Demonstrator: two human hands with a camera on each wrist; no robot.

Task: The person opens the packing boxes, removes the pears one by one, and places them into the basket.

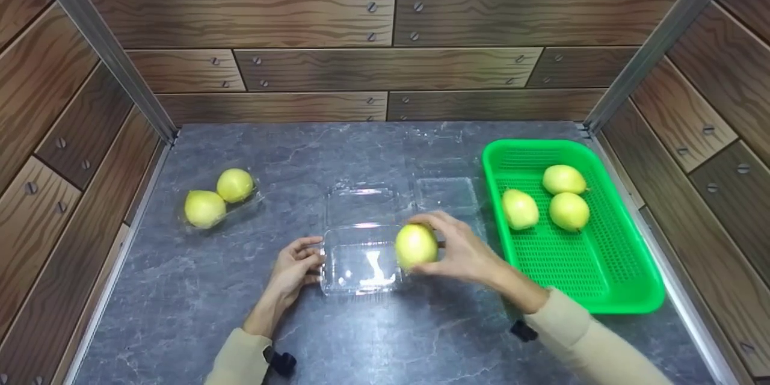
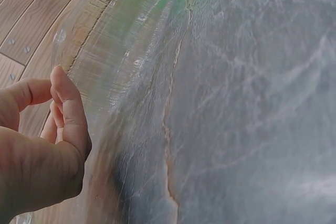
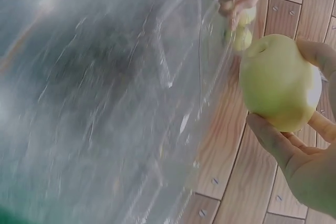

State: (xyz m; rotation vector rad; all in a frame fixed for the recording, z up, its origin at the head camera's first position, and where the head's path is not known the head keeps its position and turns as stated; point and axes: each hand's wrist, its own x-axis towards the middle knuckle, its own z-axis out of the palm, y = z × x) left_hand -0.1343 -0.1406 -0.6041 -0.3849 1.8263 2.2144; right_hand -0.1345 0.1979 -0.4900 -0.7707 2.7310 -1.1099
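Note:
My right hand [image 1: 460,249] grips a yellow-green pear [image 1: 416,246] between thumb and fingers, over the right side of a clear plastic clamshell container [image 1: 361,264]. In the right wrist view the same pear [image 3: 281,83] shows its dimpled end, held clear of the container. The clamshell lies on the table, its lid [image 1: 361,204] folded open toward the back. At its left edge, my left hand [image 1: 293,267] pinches the rim; the left wrist view shows the thumb and fingertips [image 2: 62,80] together at the clear plastic wall.
A green plastic basket [image 1: 622,295] with three pears stands on the right. Another clear container [image 1: 245,207] with two pears [image 1: 205,209] sits at the left. Behind my right hand lies more clear plastic packaging [image 1: 448,192]. Wood-patterned walls [image 1: 385,69] enclose the grey table.

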